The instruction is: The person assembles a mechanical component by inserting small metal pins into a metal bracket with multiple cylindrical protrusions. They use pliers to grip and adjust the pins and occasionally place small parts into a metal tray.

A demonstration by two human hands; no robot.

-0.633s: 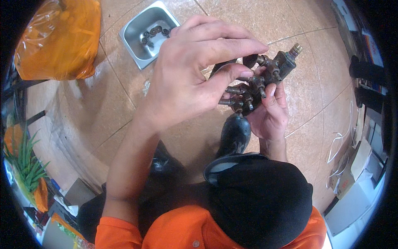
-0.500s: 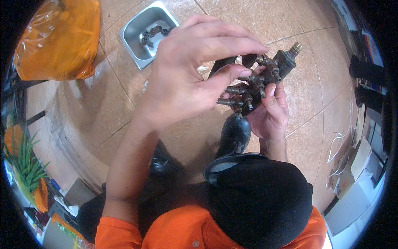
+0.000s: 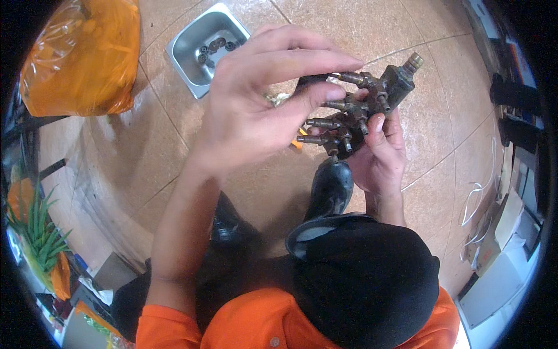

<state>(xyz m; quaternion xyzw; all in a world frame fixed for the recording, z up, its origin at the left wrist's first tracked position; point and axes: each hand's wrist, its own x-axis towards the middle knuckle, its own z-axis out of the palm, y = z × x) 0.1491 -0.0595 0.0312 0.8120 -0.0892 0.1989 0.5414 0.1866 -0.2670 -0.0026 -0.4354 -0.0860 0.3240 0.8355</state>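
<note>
In front of me, above the floor, is a dark, grimy gas valve manifold (image 3: 354,110) with several valves whose stems point left. My right hand (image 3: 381,157) grips it from below and the right, thumb against its near side. A threaded brass fitting (image 3: 414,61) tops its far right end. My left hand (image 3: 261,99) curves over the left side, index finger and thumb close to the farthest valve stem (image 3: 346,77). A black piece (image 3: 313,80) shows between those fingers; I cannot tell whether they hold it. Partly hidden behind the stems lies something orange (image 3: 299,139).
A steel basin (image 3: 192,81) with several small dark round parts (image 3: 218,45) stands far left of centre. Beyond it to the left is an orange plastic bag (image 3: 81,64). Black boots (image 3: 331,183) are below the manifold. White cable (image 3: 474,203) and cartons (image 3: 500,256) line the right.
The dark round knob at the farthest valve is no longer at its stem, which now shows a bare brass tip. My left hand has drawn slightly left; my right hand still grips the manifold.
</note>
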